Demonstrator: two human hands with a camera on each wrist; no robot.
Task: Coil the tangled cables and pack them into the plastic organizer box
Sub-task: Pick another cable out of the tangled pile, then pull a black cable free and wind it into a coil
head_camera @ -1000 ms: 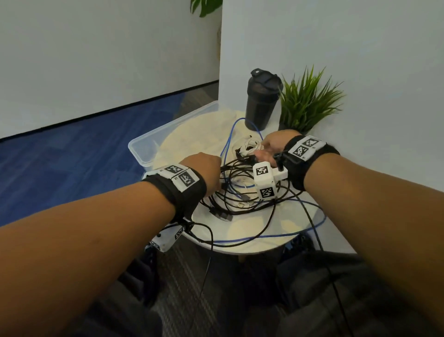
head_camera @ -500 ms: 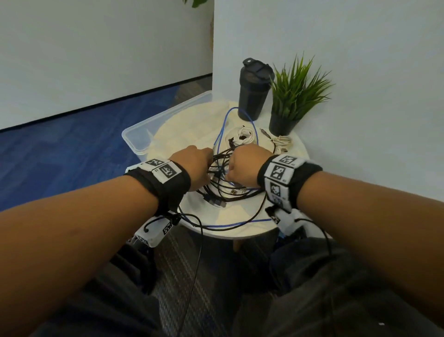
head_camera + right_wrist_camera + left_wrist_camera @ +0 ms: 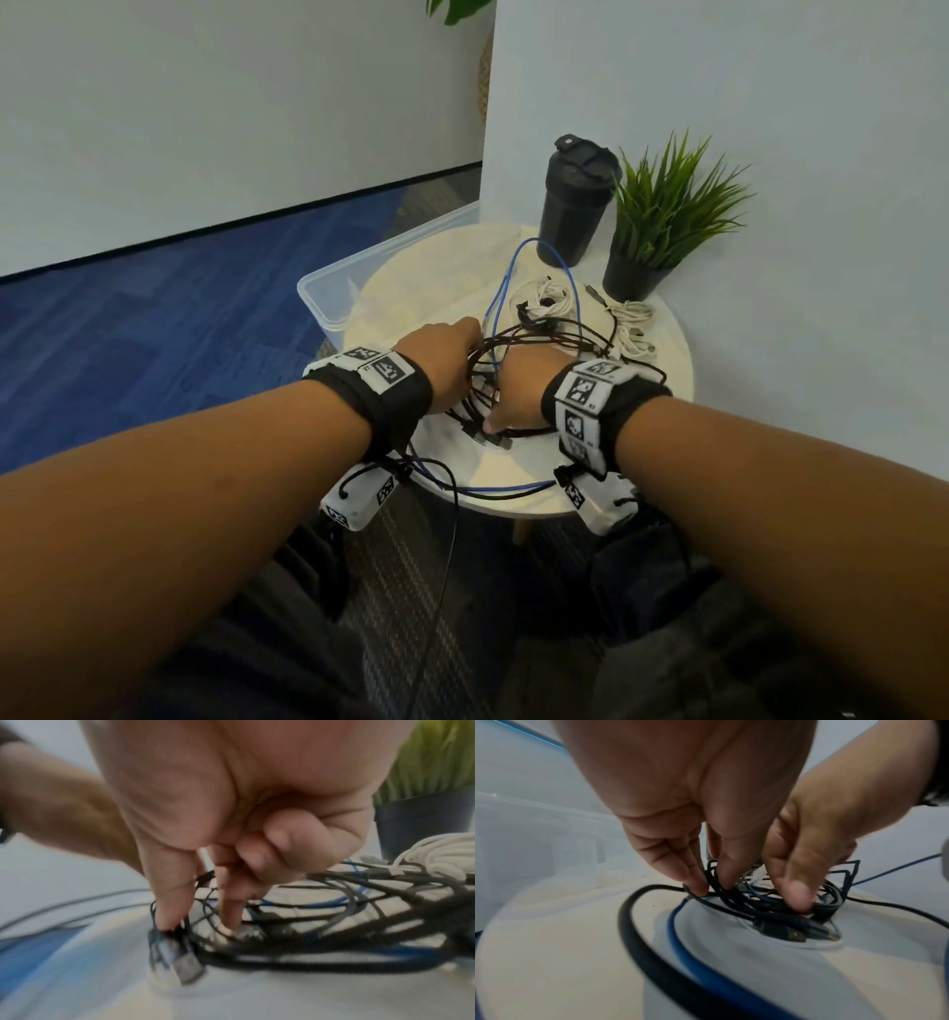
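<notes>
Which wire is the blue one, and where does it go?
The blue cable is the only blue one. It loops up toward the black cup; the others are black or white.

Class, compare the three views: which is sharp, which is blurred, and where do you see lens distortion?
Head view: sharp, evenly lit. Left wrist view: left hand fairly crisp, table rim bowed by the wide lens. Right wrist view: the blurriest, USB plug and black cables smeared.

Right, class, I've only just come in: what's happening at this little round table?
A person is working at a knot of black cables on the round table. The left hand pinches black strands at the knot's edge, and the right hand fingers a plug end. A blue cable loops through the knot. The clear organizer box behind holds no cables in view.
</notes>
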